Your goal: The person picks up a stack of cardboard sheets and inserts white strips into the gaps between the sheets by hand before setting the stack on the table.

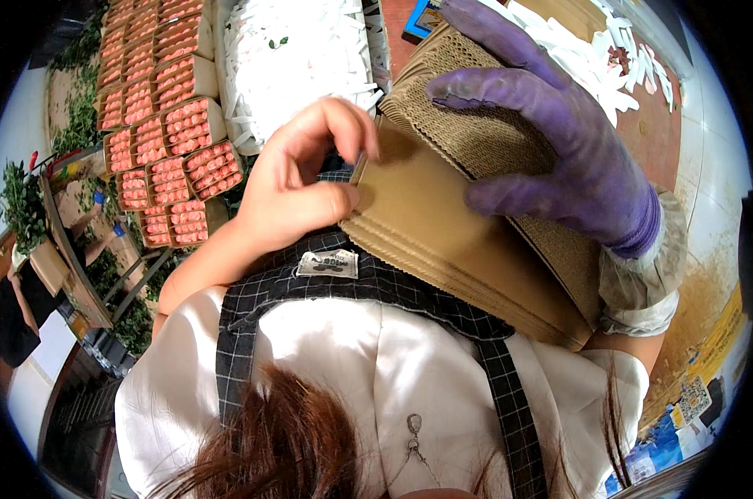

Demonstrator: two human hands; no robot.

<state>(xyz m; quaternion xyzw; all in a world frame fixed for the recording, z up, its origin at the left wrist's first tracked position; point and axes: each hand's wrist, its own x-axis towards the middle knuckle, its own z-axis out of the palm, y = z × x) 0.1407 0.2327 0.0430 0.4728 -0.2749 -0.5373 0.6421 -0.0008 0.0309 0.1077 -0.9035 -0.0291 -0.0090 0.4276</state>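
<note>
A thick stack of brown corrugated cardboard sheets (pixel 443 220) leans against my front, tilted, its wavy cut edges facing up and right. My left hand (pixel 302 179), bare, is at the stack's left edge. Its fingers are bent and its thumb is near the corner, with a gap between them; the fingertips are slightly blurred. My right hand (pixel 551 141) wears a purple knitted glove with a pale sleeve cover at the wrist. Its fingers are spread over the corrugated part of the stack, the thumb lying across the sheets. What lies under that palm is hidden.
Rows of cardboard boxes filled with pink round items (pixel 185 125) stand at the far left. Beside them is a large pile of white strips (pixel 297 58). More white strips (pixel 634 58) lie on a reddish tabletop at right. Another person's arm (pixel 23 303) shows at the left rim.
</note>
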